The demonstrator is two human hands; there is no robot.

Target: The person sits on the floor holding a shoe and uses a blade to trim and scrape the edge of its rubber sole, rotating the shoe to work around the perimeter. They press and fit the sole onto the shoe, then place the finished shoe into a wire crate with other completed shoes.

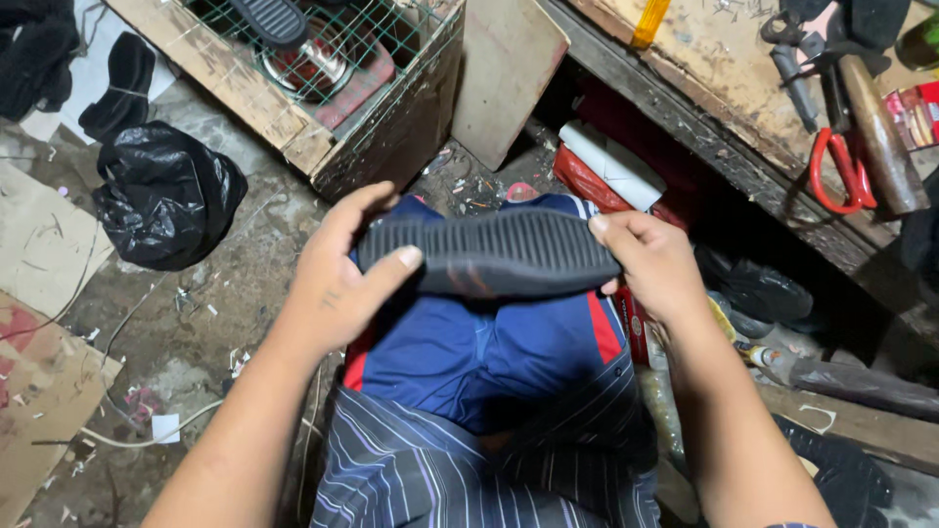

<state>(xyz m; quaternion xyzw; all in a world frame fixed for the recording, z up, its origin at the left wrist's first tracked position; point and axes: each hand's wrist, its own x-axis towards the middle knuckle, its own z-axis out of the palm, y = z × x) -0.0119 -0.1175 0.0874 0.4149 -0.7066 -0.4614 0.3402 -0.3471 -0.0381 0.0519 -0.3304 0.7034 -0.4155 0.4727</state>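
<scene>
A black ribbed shoe sole [489,251] lies sideways across my lap, over blue shorts [469,357] with red trim. My left hand [337,274] grips its left end, thumb pressed on the ribbed face. Its right end is held by my right hand [653,264], fingers curled over the edge. A dark striped shirt [460,469] fills the bottom of the view.
A wooden crate [293,127] topped with green wire mesh stands ahead, a metal bowl inside. A black plastic bag [166,196] lies on the concrete floor at left. The wooden workbench [724,78] at right carries red-handled scissors [841,171] and a hammer. Cardboard lies far left.
</scene>
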